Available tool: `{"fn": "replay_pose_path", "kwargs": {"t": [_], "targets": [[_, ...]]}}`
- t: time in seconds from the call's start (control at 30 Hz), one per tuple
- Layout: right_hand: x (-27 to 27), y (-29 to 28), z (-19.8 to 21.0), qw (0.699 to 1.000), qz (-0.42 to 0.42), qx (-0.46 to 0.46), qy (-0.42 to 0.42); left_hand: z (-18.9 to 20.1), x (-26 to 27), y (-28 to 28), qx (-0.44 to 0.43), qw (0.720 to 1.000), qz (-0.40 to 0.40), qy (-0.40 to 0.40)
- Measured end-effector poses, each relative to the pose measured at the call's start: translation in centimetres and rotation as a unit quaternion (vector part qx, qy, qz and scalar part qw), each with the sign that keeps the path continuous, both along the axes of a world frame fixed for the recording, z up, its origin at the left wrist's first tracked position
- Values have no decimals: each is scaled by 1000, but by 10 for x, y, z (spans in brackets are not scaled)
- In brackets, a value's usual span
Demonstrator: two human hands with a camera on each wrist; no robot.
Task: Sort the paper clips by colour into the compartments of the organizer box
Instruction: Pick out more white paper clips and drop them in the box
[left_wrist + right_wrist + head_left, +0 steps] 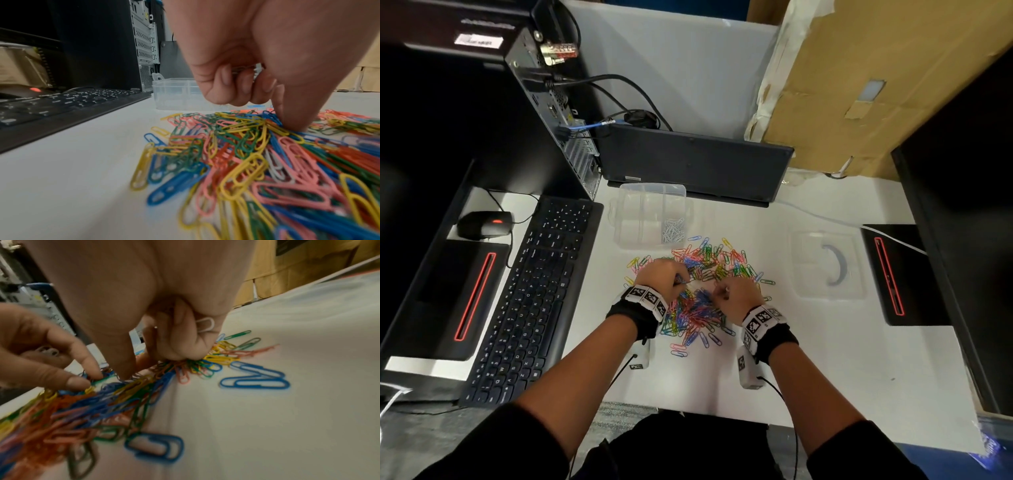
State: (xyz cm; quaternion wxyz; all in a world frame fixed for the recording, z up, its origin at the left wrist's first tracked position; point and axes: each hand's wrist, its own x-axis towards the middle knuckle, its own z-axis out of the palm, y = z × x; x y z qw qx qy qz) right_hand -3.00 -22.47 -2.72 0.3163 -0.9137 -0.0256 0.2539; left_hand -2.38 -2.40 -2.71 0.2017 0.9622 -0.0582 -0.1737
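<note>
At the far left we see a flat black keyboard (530,291) with a glossy black mouse (484,224) behind it. Beside it on the smooth white desk (825,359) stands the clear plastic organizer box (652,214), ribbed into small compartments; its near right compartment holds a cluster of white paper clips (673,230). In front of the box sprawls the tangled heap of looped wire paper clips (700,294), coated yellow, blue, green, pink and orange. Our left hand (659,275) works the heap's left side, fingertips pressing into it while the curled fingers keep several pale clips tucked in the palm. Our right hand (736,296) digs in alongside, its curled fingers trapping a white clip (204,324). Further right lies the transparent lid (827,265).
</note>
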Motion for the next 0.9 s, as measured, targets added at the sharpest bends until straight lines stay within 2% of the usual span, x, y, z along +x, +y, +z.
{"fn": "replay_pose_path", "kwargs": {"t": [0.07, 0.23, 0.3, 0.37, 0.47, 0.53, 0.67, 0.83, 0.9], "targets": [[0, -6, -1, 999, -25, 44, 14, 1, 0, 1, 4, 1000, -5, -2], [2, -17, -1, 997, -42, 64, 25, 2, 4, -5, 35, 999, -35, 2], [2, -17, -1, 991, -65, 101, 67, 3, 6, -10, 46, 997, -57, -3], [3, -14, 4, 959, -131, 196, 156, 4, 8, -14, 49, 995, -81, -13], [2, -13, 11, 857, -255, 342, 288, 5, 11, -18, 53, 992, -111, -20], [0, -12, 15, 815, -287, 383, 326, 5, 12, -18, 48, 992, -113, -11], [-4, -11, 19, 798, -304, 409, 323, 5, 16, -14, 49, 994, -100, 7], [-5, -7, 16, 731, -320, 483, 362, 4, 21, -15, 48, 993, -98, 35], [-4, -5, 14, 720, -337, 487, 362, 4, 22, -16, 49, 992, -102, 47]]}}
